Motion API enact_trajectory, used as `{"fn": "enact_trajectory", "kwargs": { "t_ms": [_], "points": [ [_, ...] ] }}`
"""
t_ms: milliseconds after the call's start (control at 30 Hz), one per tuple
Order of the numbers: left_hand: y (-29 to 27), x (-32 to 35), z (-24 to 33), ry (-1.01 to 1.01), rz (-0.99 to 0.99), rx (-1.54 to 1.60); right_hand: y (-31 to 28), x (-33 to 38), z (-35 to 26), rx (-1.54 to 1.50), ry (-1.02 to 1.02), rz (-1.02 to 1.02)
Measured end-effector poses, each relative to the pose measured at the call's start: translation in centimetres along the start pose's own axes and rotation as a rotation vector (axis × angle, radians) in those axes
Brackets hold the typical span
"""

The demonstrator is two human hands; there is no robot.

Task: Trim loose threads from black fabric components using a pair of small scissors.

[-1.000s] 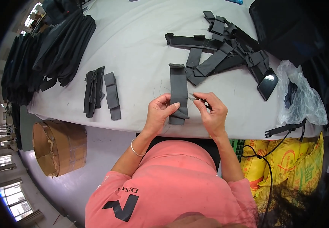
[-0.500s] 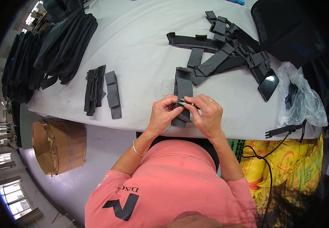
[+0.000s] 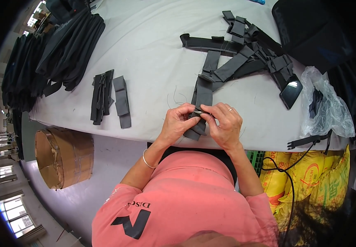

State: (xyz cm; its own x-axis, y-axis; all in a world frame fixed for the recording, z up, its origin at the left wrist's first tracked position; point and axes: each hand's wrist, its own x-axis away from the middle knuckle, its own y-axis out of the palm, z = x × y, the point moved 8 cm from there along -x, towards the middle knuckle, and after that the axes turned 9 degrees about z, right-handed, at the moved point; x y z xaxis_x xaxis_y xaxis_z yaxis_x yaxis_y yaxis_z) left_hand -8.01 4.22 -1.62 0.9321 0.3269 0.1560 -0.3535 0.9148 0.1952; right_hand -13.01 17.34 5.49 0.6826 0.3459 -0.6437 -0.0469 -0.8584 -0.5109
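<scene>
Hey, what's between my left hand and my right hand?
In the head view, a dark grey fabric strip and the tip of a pointed metal tool lie between your left hand and right hand.

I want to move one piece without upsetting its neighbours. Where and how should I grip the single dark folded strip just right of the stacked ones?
Probably pinch the single strip by both long edges at its near end, coming from the right. That side is free, and the gap to the stacked strips on its left is widest at that end.
</scene>
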Motion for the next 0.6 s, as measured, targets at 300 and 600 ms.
{"fn": "enact_trajectory", "kwargs": {
  "t_ms": [300,600],
  "points": [
    [0.1,0.2,0.2,-0.010,-0.025,0.028,0.2,0.2,-0.6,0.076,-0.093,-0.043],
    [0.3,0.7,0.2,-0.109,-0.090,0.209,0.2,1.8,6.1,-0.627,0.724,0.095]
  ]
}}
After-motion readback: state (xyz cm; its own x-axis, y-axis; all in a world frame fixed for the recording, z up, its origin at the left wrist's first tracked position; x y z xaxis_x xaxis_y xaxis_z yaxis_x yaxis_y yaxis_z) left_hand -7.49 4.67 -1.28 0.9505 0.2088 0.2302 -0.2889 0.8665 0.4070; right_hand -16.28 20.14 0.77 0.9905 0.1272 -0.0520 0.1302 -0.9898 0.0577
